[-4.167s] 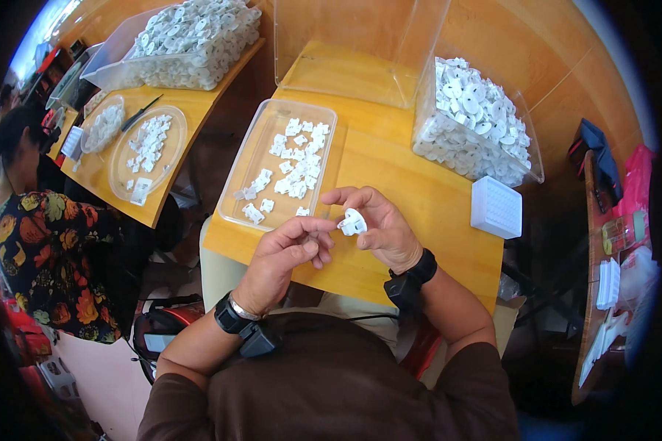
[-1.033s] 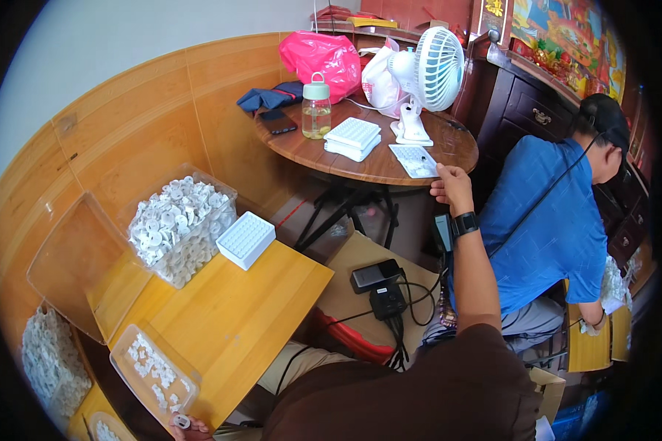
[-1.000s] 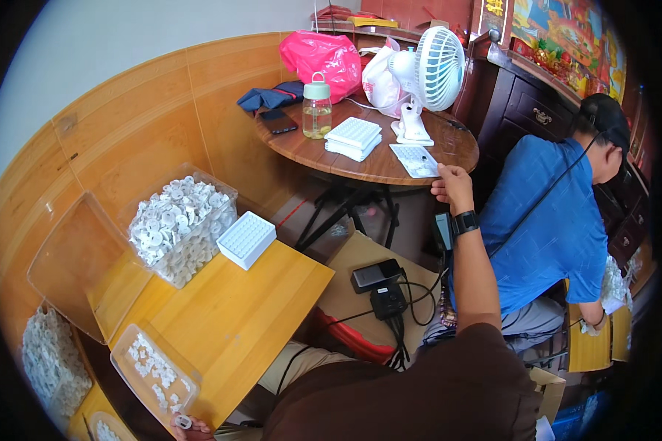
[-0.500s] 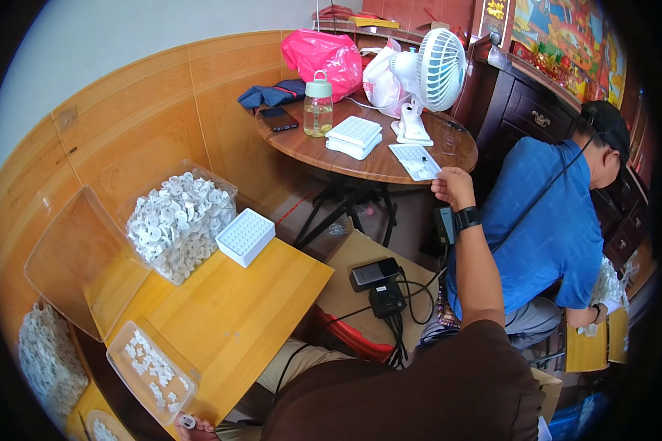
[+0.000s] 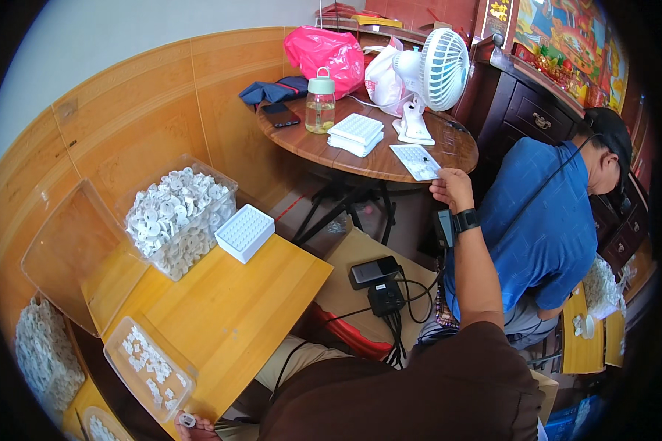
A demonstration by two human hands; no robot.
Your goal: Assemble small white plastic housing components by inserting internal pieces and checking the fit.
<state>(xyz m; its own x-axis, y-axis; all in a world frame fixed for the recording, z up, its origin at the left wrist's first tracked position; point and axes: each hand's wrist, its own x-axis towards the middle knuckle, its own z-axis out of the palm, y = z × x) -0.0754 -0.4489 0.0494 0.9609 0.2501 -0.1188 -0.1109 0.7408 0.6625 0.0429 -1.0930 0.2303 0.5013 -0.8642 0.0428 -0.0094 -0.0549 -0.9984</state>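
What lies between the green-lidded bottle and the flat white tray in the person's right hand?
The head view shows a stack of white gridded trays on the round wooden table between the bottle and the flat tray in the right hand.

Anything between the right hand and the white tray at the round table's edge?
Nothing visible: the right hand has its fingers at the near right corner of the white tray. The white fan stands beyond, not between them.

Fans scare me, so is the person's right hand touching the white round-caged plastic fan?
No, the right hand holds a corner of the flat white rectangular tray, apart from the fan.
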